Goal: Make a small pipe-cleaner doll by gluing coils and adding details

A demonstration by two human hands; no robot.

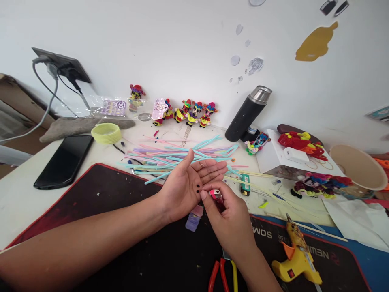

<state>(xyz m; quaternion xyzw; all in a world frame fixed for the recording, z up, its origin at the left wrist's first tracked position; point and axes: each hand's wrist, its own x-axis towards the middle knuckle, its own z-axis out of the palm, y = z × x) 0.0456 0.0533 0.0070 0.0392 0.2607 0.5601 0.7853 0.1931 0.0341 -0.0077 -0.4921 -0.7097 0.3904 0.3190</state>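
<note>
My left hand (185,186) is held palm up and flat, fingers stretched out. Two small black beads (197,189) lie on its palm. At the palm's edge, the thumb and forefinger of my right hand (232,219) are pinched together close to the beads; what is between the tips is too small to make out. Behind those fingers shows part of a small pink, white and red piece (216,194) with a black dot; whether the hand holds it is hidden. Below the palm lies a purple and pink fuzzy piece (194,218) on the black mat (121,243).
Pipe cleaners (182,156) spread behind my hands, with several small dolls (197,113) along the wall. A black phone (64,161) lies left. To the right are a yellow glue gun (296,259), a flask (249,113) and a bowl (358,166); pliers (223,275) lie in front.
</note>
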